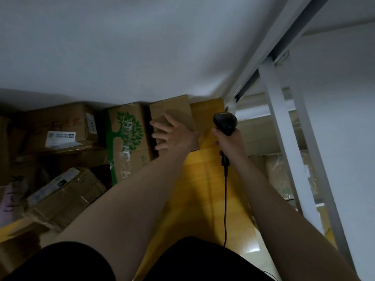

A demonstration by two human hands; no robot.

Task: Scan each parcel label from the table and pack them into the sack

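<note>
A plain brown cardboard parcel (174,110) lies at the far edge of the pile, against the white wall. My left hand (172,134) rests on its top with fingers spread. To its right, my right hand (229,141) grips the handle of a black barcode scanner (225,122), whose head points toward the wall. The scanner's black cable (225,199) hangs down toward my lap. No label shows on this parcel's visible face.
A box printed with a green tree (127,138) stands left of the parcel. Several more cardboard boxes (60,126) with white labels crowd the left side. A yellow surface (203,179) runs beneath my arms. A white metal frame (284,138) rises on the right.
</note>
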